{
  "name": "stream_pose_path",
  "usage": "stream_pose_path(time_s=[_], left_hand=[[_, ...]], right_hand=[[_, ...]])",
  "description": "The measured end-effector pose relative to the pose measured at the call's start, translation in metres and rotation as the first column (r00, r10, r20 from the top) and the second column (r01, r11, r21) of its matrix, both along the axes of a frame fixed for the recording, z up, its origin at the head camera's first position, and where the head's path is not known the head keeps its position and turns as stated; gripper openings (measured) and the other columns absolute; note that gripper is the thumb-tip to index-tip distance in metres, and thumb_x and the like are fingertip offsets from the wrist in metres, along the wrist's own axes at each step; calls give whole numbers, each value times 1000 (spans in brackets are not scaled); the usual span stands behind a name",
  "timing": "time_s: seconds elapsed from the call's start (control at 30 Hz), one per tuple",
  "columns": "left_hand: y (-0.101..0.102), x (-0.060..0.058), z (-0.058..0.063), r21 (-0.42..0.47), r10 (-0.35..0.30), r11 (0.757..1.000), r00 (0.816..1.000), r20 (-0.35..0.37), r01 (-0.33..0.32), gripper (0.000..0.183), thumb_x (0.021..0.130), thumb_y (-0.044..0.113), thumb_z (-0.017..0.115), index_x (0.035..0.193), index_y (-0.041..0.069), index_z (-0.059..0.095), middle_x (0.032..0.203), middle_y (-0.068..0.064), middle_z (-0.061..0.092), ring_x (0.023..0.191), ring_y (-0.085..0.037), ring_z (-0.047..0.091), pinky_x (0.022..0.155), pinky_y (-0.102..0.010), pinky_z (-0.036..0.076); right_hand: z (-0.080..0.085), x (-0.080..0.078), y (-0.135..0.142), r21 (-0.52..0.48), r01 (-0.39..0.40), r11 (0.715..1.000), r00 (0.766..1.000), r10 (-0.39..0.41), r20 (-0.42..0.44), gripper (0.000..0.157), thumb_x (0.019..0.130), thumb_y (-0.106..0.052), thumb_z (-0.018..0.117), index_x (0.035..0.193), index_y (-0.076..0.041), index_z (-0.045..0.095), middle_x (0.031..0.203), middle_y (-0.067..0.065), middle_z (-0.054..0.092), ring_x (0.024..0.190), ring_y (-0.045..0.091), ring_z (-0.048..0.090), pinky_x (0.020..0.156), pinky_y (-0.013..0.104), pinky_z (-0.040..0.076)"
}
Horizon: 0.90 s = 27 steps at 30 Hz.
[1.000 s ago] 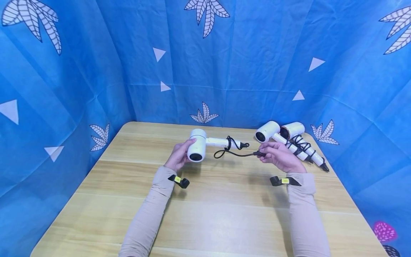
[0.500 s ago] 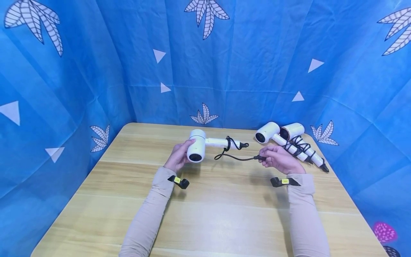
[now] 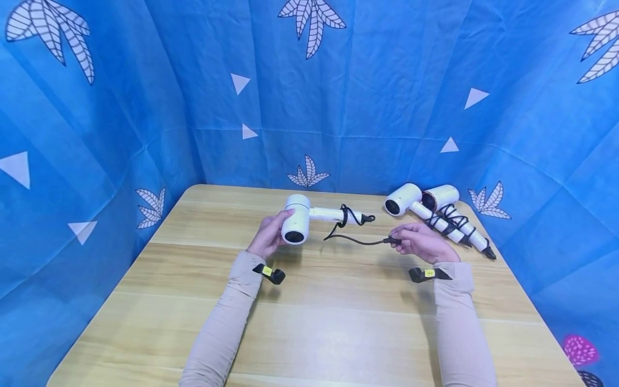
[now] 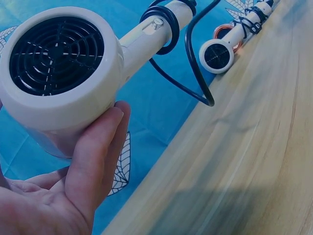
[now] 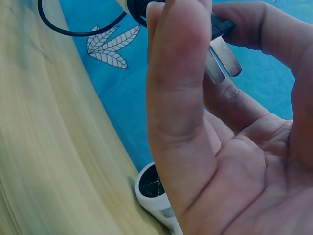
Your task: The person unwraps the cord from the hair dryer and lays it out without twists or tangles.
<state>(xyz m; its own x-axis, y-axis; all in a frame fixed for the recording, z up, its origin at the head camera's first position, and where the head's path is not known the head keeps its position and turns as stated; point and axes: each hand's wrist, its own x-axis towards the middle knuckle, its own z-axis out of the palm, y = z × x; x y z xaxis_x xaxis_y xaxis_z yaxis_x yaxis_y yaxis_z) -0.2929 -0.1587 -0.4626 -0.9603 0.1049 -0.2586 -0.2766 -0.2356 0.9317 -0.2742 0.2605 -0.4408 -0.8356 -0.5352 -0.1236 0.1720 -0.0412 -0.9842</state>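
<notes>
My left hand (image 3: 268, 235) grips a white hair dryer (image 3: 296, 219) by its head, thumb at the side of the barrel. The dryer's handle (image 3: 326, 214) points right, with black cord wound round its end. In the left wrist view the round black grille (image 4: 56, 56) faces the camera. My right hand (image 3: 423, 242) pinches the black power plug (image 3: 393, 240); its flat metal prongs (image 5: 226, 58) show between the fingers in the right wrist view. From the plug a loose length of cord (image 3: 358, 241) sags back to the wound handle.
Two more white hair dryers (image 3: 403, 199) (image 3: 442, 196) lie side by side at the back right of the wooden table (image 3: 333, 322), cords wrapped round their handles. A blue patterned curtain (image 3: 309, 97) hangs close behind the table and along both sides.
My right hand has moved slightly down with the plug, and the loose cord's loop has opened into a bend. The left hand and its hair dryer have stayed nearly still.
</notes>
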Motion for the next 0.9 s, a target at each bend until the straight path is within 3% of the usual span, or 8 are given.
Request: stream_pose_path(time_s=[0.33, 0.53, 0.9], left_hand=[[0, 0, 1, 9, -5, 1000, 1000, -5, 5, 62, 100, 38, 66, 140, -6, 50, 97, -4, 72, 77, -14, 76, 66, -26, 65], [2, -1, 1, -5, -9, 1000, 1000, -12, 9, 62, 100, 38, 66, 141, -5, 50, 99, -4, 71, 78, -14, 76, 67, -26, 65], [2, -1, 0, -6, -1, 1000, 1000, -2, 1, 61, 100, 37, 65, 142, -5, 49, 99, -5, 70, 77, -13, 76, 66, -27, 66]], right_hand=[[-5, -4, 2, 59, 83, 995, 996, -85, 23, 25, 107, -2, 47, 105, -5, 72, 89, 4, 76, 77, 7, 71, 72, 19, 62], [-4, -4, 3, 104, 128, 986, 991, -132, 33, 21, 106, -5, 51, 103, -8, 71, 90, 2, 76, 79, 7, 72, 74, 19, 63], [-6, -4, 3, 38, 218, 975, 973, -220, 71, 26, 106, -4, 50, 97, -13, 73, 91, 2, 78, 81, 7, 75, 79, 20, 64]])
